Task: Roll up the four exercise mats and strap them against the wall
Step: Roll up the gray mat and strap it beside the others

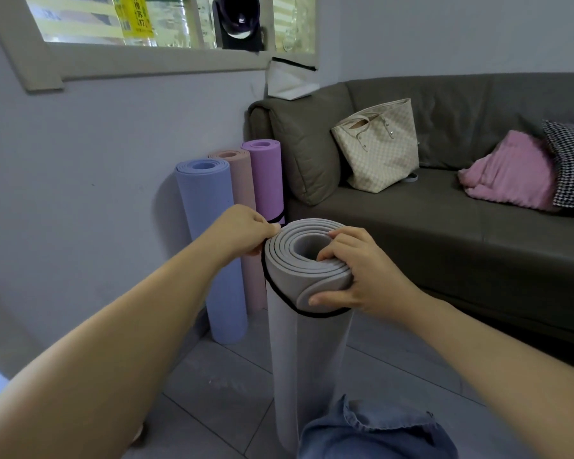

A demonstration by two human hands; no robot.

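Here, the right hand [362, 276] clamped the top rim of an upright grey rolled foam mat [307, 359], while the left hand [246, 231] pinched its thin black strap [318, 315].

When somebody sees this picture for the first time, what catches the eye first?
First the grey mat, rolled and upright in the middle: the right hand grips its top, and the left hand pinches the black strap looped round it. Behind, a blue mat, a pink mat and a purple mat stand rolled against the wall, beside the dark sofa.
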